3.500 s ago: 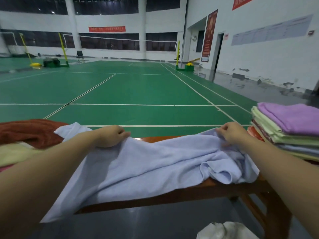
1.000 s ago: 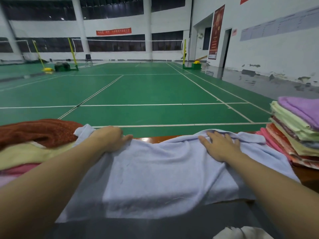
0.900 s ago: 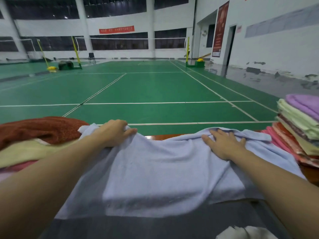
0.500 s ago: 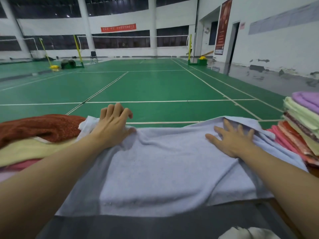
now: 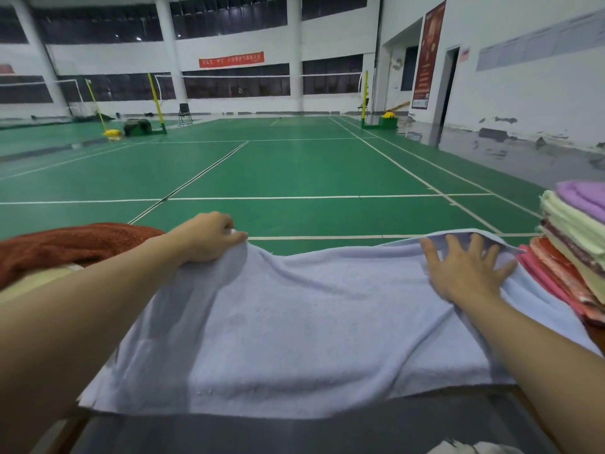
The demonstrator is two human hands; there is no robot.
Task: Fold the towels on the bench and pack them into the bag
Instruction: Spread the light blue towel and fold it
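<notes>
A pale blue towel (image 5: 294, 329) lies spread across the bench in front of me, its near edge hanging over the front. My left hand (image 5: 209, 237) grips the towel's far left corner, fingers curled round the cloth. My right hand (image 5: 465, 270) lies flat with spread fingers on the far right part of the towel. A stack of folded towels (image 5: 576, 250), purple on top, stands at the right. Unfolded towels, rust-red (image 5: 72, 244) over cream, lie heaped at the left. A white bag (image 5: 474, 448) peeks in at the bottom edge.
The wooden bench (image 5: 594, 332) shows only as a sliver under the right stack. Beyond it stretches a green badminton court (image 5: 294, 172) with white lines, net posts and a chair far back. A grey floor strip runs along the white wall on the right.
My left hand went from lying open on the towel to gripping its far left corner. My right hand stayed flat and slid a little toward the right edge.
</notes>
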